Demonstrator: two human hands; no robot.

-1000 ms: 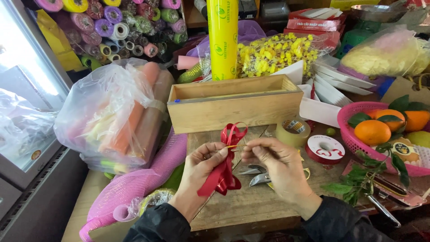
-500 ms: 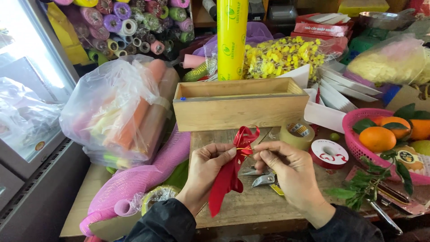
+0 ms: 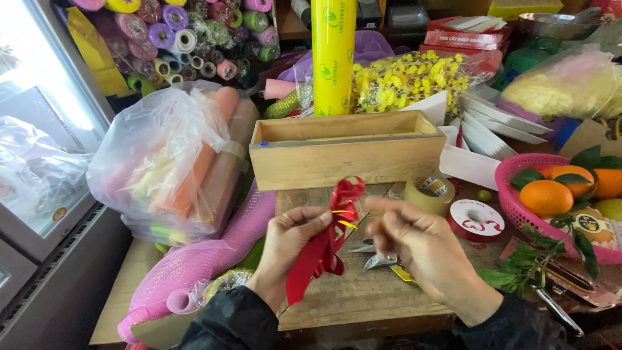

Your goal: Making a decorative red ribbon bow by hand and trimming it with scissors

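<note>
Cluttered wooden surface (image 3: 363, 304) was packed with rolls of wrapping paper, a long wooden box (image 3: 346, 150), a tape roll (image 3: 429, 192) and a pink basket of oranges (image 3: 518, 207), and the red ribbon bow (image 3: 330, 236) was held up just in front of the box, above the scissors (image 3: 382, 259). Left hand (image 3: 291, 243) had its fingers pinched shut on the bow's middle, tails hanging down; right hand (image 3: 424, 249) was loosely curled beside it, fingers near the thin gold tie and, as far as I could tell, gripping nothing. I'd say the trick was keeping that pinch tight so the loops didn't slip.

Red ribbon bow (image 3: 327, 240), looped top, tails hanging, gold-tied.
</note>
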